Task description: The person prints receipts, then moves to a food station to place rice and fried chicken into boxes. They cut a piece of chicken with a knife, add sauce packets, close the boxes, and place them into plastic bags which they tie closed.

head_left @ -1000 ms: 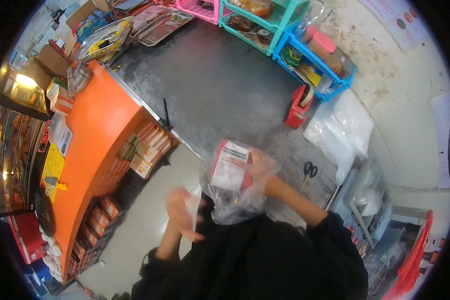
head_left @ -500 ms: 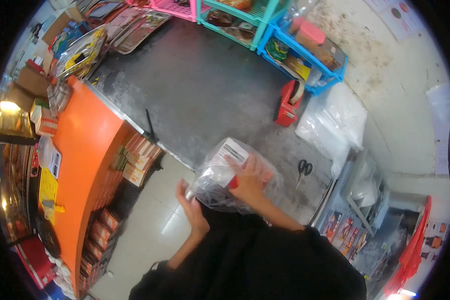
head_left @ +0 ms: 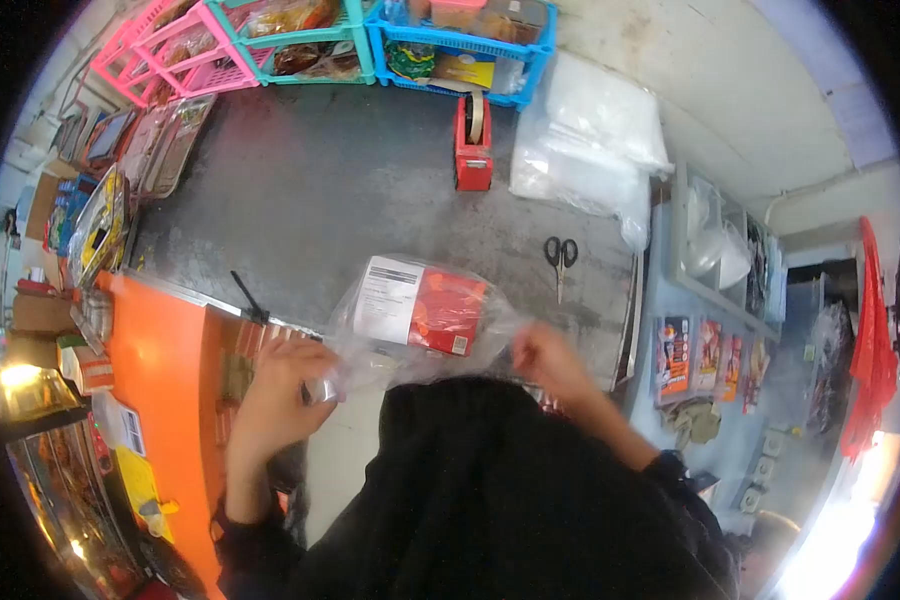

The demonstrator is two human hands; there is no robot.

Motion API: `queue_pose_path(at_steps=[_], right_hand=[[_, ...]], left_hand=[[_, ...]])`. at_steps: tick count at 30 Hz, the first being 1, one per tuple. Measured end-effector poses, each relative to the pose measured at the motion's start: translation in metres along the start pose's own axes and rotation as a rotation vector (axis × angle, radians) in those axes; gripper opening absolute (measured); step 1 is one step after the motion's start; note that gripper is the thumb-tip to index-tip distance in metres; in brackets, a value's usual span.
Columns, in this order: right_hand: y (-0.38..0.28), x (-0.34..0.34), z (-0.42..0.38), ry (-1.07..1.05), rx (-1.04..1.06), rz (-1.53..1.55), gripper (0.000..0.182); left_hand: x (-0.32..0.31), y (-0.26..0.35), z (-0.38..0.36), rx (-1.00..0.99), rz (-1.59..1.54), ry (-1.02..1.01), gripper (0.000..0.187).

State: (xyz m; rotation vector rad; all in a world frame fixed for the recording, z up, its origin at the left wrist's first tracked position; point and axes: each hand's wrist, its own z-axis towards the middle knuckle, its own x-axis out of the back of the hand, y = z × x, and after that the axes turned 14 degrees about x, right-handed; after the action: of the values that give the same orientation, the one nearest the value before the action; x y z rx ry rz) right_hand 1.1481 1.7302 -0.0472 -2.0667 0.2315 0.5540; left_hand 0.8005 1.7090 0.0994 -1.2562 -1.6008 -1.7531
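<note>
A clear plastic bag (head_left: 355,368) lies at the table's front edge, with a red box (head_left: 448,312) inside it. A white printed label (head_left: 386,300) covers the box's left part. My left hand (head_left: 282,392) grips the bag's left side, its fingers closed on the plastic. At the bag's right side my right hand (head_left: 547,360) is closed in a pinch on the plastic. Black-handled scissors (head_left: 560,258) lie on the dark table (head_left: 300,180), beyond my right hand.
A red tape dispenser (head_left: 473,160) stands behind the scissors. White plastic bags (head_left: 590,140) are stacked at the back right. Blue (head_left: 460,40), green and pink racks line the back edge. An orange counter (head_left: 165,390) is at the left.
The view has turned. My right hand has moved off the box to the bag's right side and closed. The box now lies straighter, with more of its red face showing. My left hand still holds the bag's left side.
</note>
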Motion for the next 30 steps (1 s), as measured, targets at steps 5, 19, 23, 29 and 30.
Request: queue_pose_path(at_steps=[5, 19, 23, 29, 30], right_hand=[[-0.148, -0.080, -0.029, -0.001, 0.510, 0.060, 0.022], [-0.018, 0.063, -0.042, -0.100, 1.052, -1.443, 0.094], [0.077, 0.014, 0.045, 0.085, 0.841, -1.213, 0.065], [0.089, -0.039, 0.051, 0.025, 0.575, 0.257, 0.046], [0.070, -0.051, 0.033, -0.110, 0.712, -0.425, 0.053]], left_hand=[[0.029, 0.030, 0.025, 0.246, -1.098, -0.149, 0.019], [-0.157, -0.128, -0.010, 0.427, -0.733, 0.095, 0.107], [-0.136, -0.031, 0.071, 0.073, -0.183, -0.215, 0.054], [-0.174, -0.048, 0.070, 0.364, -0.497, -0.113, 0.035], [-0.170, -0.036, 0.070, 0.391, -0.401, -0.134, 0.031]])
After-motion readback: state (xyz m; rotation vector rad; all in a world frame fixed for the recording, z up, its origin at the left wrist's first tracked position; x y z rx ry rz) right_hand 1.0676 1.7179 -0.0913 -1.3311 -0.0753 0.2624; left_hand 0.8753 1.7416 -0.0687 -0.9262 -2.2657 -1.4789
